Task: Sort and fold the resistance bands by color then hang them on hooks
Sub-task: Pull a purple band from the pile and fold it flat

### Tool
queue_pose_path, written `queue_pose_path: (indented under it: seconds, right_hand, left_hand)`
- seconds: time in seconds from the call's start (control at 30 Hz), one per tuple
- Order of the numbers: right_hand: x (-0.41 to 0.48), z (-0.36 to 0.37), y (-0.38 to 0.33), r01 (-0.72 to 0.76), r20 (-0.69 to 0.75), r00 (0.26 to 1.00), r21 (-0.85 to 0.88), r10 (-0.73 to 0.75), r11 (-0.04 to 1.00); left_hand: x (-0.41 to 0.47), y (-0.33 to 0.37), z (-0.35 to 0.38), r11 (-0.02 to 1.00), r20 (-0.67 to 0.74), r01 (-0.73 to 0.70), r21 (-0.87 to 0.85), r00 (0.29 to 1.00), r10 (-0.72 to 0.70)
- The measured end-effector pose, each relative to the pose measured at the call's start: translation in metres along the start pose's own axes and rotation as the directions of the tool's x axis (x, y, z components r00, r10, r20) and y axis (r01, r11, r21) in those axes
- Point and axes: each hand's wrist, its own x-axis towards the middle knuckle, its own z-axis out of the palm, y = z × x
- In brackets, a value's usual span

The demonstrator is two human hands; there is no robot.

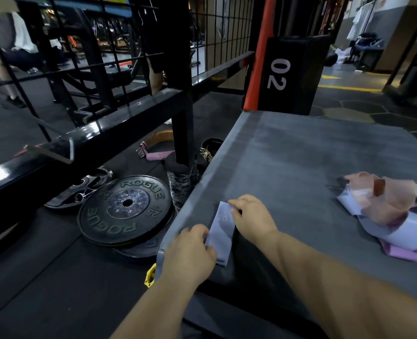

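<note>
A pale lilac-grey resistance band (222,234) lies folded flat near the left edge of a grey padded box (300,162). My left hand (190,253) pinches its near left edge. My right hand (251,217) presses on its far right edge with the fingertips. A loose pile of bands (388,211) sits at the right of the box top: peach on top, white-lilac below, pink at the bottom, a green one at the far right edge. No hooks are in view.
On the floor to the left lie black Rogue weight plates (126,209), a yellow barbell collar (150,276) and pink and tan lifting belts (157,149). A black steel rack with wire mesh (129,113) rises behind them. A black block marked 02 (279,74) stands beyond the box.
</note>
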Motion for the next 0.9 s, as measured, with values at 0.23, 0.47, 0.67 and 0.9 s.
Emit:
queue_pose_path:
  seconds: [0.23,0.47,0.67,0.9]
  right_hand:
    - [-0.002,0.003,0.004,0.018,0.018,1.000,0.036,-0.018,0.999]
    - [-0.004,0.001,0.006,0.162,0.062,0.986,-0.076,-0.158,0.984]
    - [-0.006,0.000,0.010,0.229,0.223,0.958,-0.229,-0.178,0.946]
    - [-0.006,-0.001,0.010,0.237,0.282,0.947,-0.296,-0.152,0.925]
  left_hand:
    - [0.003,0.008,0.001,0.984,-0.059,-0.010,-0.175,0.998,0.000]
    - [0.001,0.010,0.015,0.993,0.067,-0.109,0.050,0.992,0.105]
    - [-0.002,0.008,0.023,0.978,0.162,-0.128,0.166,0.982,0.101]
    - [-0.006,0.008,0.023,0.972,0.176,-0.122,0.203,0.981,0.086]
